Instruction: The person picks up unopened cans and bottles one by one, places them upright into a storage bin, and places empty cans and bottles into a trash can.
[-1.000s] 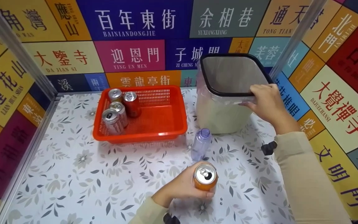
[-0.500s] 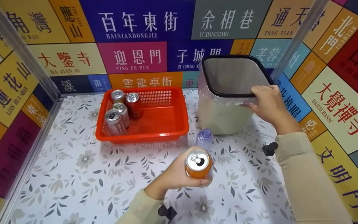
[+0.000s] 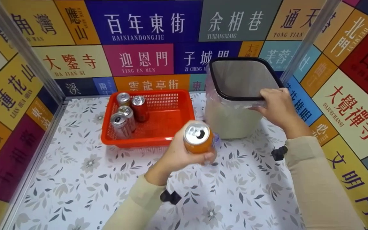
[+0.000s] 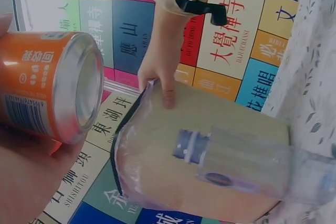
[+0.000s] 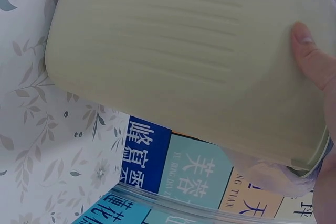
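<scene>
My left hand (image 3: 177, 151) grips an orange drink can (image 3: 198, 137), its opened top facing up, in the air near the basket's front right corner. In the left wrist view the can's (image 4: 37, 82) base and printed side show. Behind that hand, a clear purple-tinted plastic bottle (image 4: 247, 163) without a cap stands on the table; in the head view it is mostly hidden. My right hand (image 3: 279, 107) holds the black rim of a pale lined trash bin (image 3: 232, 119), with the thumb (image 5: 304, 45) against the bin's outer wall.
A red plastic basket (image 3: 142, 142) stands left of the bin, with several cans grouped on its left side, among them a red can (image 3: 140, 108) and a silver can (image 3: 120, 126). Printed wall panels (image 3: 149, 24) enclose the floral-covered table (image 3: 113, 191).
My left hand has carried the orange can up and forward, slightly left, and now covers most of the bottle in the head view. The right hand stays on the bin's rim.
</scene>
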### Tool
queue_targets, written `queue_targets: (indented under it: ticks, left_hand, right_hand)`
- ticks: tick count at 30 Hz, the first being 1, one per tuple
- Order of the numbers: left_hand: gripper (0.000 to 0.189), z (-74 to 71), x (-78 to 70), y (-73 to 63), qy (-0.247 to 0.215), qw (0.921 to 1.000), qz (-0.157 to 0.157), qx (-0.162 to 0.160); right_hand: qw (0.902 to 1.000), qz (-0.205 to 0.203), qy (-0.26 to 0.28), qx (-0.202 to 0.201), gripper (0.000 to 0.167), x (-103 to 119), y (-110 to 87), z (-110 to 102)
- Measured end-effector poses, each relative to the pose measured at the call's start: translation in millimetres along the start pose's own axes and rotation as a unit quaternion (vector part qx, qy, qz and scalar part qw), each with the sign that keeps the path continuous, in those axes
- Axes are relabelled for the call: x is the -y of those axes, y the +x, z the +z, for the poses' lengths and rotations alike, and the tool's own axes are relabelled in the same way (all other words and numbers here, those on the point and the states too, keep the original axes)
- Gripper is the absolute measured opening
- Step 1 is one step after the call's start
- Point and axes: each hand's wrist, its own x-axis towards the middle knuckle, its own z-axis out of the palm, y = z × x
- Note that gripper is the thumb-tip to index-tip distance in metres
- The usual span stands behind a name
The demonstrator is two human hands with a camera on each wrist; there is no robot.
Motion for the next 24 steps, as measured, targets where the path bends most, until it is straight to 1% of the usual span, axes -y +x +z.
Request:
queue_targets:
  ticks: [4, 9, 13, 16, 21, 24]
  left_hand:
    - [0.067, -4.1, -8.6, 24.2, 0.015, 0.9998, -0.002, -0.011]
    - [0.074, -10.4, -17.0, 56.3, 0.016, 0.9993, -0.022, -0.026]
    - [0.076, -14.9, -15.4, 82.8, 0.024, 0.9984, -0.026, -0.044]
    - [0.078, -16.7, -12.8, 98.7, 0.026, 0.9974, -0.026, -0.062]
    - [0.081, -15.6, -9.3, 118.4, 0.021, 0.9955, -0.027, -0.088]
    - [0.08, -12.8, -3.8, 128.7, 0.019, 0.9947, -0.025, -0.098]
  right_hand:
    - [1.0, 0.005, 0.002, 0.003, 0.032, -1.0, -0.7, -0.8]
    - [1.0, 0.005, 0.005, 0.003, 0.033, -1.0, 0.0, -0.3]
    - [0.9999, 0.007, 0.007, 0.004, 0.033, -1.5, 0.2, -0.5]
    - [0.9999, 0.008, 0.01, 0.004, 0.033, -1.9, 0.1, -0.2]
    - [1.0, 0.003, 0.008, -0.004, 0.036, -2.7, 0.4, 0.0]
    - [0.9999, -0.007, 0.0, -0.014, 0.039, -2.6, -0.1, -0.3]
